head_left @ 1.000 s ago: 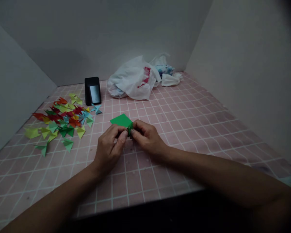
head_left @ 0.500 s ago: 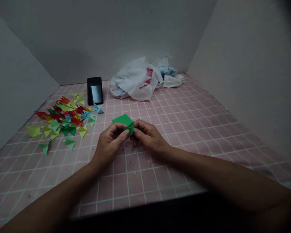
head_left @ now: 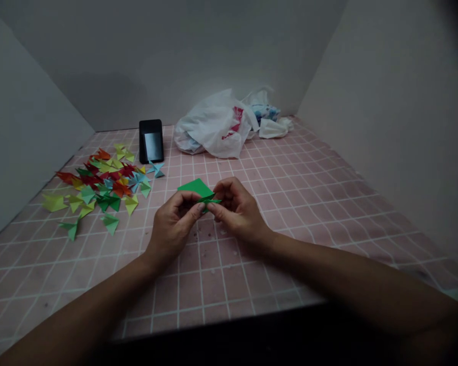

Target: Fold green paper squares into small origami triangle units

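Note:
Between my hands is a small folded piece of green origami paper [head_left: 209,200], its narrow flaps pointing up and to the right. My left hand [head_left: 174,216] pinches its left side between thumb and fingers. From the right, my right hand [head_left: 241,211] has its thumb on the lower flap, with the index finger curled by the upper one. Just behind the fingers lies a flat green paper sheet [head_left: 196,186], partly covered by my left hand and the folded piece. Fingers hide much of the folded piece.
Many folded paper pieces in several colours, such as a yellow one [head_left: 54,203], lie scattered at left. A black device with a screen [head_left: 151,141] stands behind them. A white plastic bag [head_left: 211,124] and a crumpled white wrapper [head_left: 273,128] sit at the back, on a pink checked tablecloth [head_left: 301,193].
My right index finger has lifted and moved up. The green folded piece has turned, with its flaps now spread apart toward the right. My left hand keeps nearly the same grip.

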A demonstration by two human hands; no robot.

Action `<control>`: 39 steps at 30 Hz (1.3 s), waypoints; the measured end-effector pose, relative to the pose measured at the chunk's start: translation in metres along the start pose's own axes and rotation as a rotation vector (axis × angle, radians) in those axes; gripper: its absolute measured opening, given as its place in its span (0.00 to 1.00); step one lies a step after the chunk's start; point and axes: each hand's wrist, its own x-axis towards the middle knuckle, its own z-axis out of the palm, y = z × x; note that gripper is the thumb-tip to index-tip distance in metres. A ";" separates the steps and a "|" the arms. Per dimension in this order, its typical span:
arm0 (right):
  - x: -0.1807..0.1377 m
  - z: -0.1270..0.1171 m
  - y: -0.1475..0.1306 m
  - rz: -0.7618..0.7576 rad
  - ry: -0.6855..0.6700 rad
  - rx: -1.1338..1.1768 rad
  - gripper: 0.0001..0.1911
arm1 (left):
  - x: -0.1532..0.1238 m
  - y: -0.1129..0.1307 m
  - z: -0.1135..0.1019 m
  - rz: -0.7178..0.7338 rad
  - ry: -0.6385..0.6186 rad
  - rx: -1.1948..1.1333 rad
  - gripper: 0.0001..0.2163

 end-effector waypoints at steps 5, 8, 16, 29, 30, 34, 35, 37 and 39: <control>-0.001 -0.001 -0.001 -0.020 -0.044 -0.099 0.05 | 0.000 0.000 -0.001 -0.042 -0.010 -0.112 0.07; -0.002 -0.001 -0.001 -0.054 -0.046 -0.127 0.04 | 0.000 0.000 -0.001 -0.074 0.004 -0.157 0.08; -0.002 -0.003 0.002 -0.135 -0.042 -0.128 0.08 | 0.002 0.003 0.000 -0.056 0.046 -0.200 0.11; -0.003 -0.003 -0.002 -0.178 -0.033 -0.206 0.07 | 0.001 0.006 -0.002 0.037 0.056 -0.122 0.07; -0.003 -0.004 -0.002 -0.187 -0.037 -0.212 0.07 | 0.001 0.006 -0.002 0.044 0.060 -0.114 0.07; -0.002 -0.005 -0.003 -0.259 -0.048 -0.249 0.06 | 0.002 0.005 -0.002 0.072 0.074 -0.083 0.06; -0.002 -0.005 -0.003 -0.279 -0.050 -0.260 0.06 | 0.003 0.005 -0.002 0.077 0.072 -0.075 0.06; -0.002 -0.005 -0.003 -0.317 -0.058 -0.276 0.07 | 0.003 0.005 -0.004 0.089 0.062 -0.060 0.05; -0.001 -0.006 -0.002 -0.347 -0.068 -0.291 0.09 | 0.003 0.004 -0.005 0.091 0.043 -0.044 0.05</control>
